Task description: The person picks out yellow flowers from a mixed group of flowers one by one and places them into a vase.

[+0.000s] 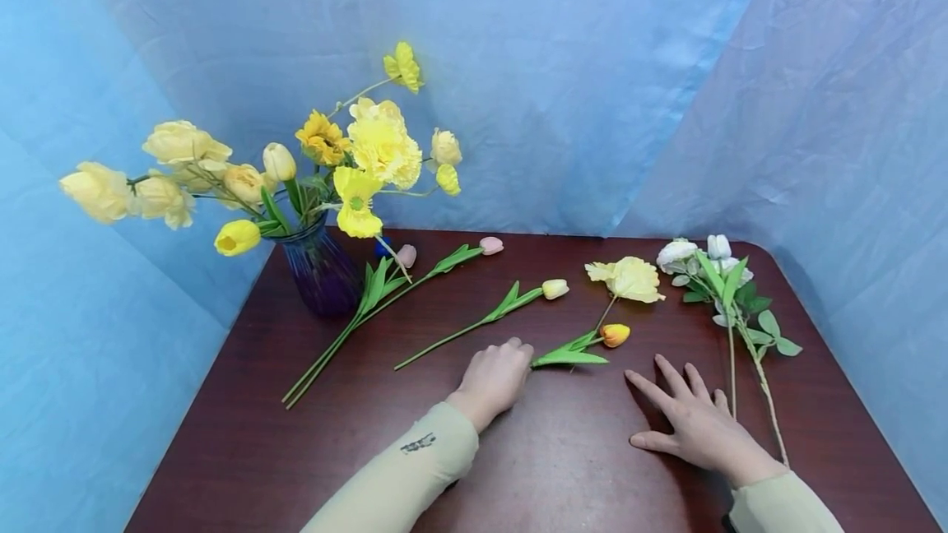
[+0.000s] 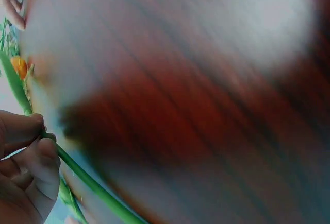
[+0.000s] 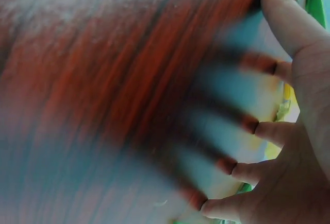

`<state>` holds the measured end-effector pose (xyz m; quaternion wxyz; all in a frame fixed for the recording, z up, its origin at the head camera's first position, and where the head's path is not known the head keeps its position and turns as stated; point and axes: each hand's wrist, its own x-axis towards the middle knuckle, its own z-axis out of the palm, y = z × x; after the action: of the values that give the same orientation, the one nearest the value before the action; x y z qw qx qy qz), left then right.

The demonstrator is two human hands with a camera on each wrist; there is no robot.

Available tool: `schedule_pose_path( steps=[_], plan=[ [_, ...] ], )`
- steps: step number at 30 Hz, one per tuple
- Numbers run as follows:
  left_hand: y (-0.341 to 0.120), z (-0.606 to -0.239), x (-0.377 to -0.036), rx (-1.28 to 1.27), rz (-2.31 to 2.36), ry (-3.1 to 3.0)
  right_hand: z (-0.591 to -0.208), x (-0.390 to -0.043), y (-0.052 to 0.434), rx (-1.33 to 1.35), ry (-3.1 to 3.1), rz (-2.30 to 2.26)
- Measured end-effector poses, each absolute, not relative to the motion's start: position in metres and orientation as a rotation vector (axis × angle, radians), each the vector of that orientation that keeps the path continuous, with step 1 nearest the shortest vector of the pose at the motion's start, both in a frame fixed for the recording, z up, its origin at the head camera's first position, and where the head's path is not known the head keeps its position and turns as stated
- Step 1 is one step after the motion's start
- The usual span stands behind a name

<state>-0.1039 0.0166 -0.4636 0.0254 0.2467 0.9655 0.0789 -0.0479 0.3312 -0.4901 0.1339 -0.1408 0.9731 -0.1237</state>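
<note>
Dark reddish-brown wooden table, crinkled blue sheeting all round. The left hand pinches the green stem of the orange-tipped artificial tulip lying mid-table; the right hand lies flat beside it, fingers spread. Both wrist views are blurred.

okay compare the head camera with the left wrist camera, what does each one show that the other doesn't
Only the head view shows the purple vase of yellow flowers, the loose tulips, the white flower spray and the right hand lying flat on the table.

Only the left wrist view shows the fingers pinching the green stem up close.

Both show the left hand, the orange tulip and the dark red tabletop.
</note>
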Motion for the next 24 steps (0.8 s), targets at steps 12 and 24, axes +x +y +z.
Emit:
schedule_pose_path(
  steps=[12, 24],
  plan=[
    [-0.044, -0.434, -0.11, 0.977, 0.337, 3.18, -0.494, -0.05, 0.325, -0.403, 2.817, -0.334],
    [-0.096, -0.389, -0.114, 1.238, 0.243, 3.498, -0.494, -0.049, 0.326, -0.425, 2.834, -0.318]
  ],
)
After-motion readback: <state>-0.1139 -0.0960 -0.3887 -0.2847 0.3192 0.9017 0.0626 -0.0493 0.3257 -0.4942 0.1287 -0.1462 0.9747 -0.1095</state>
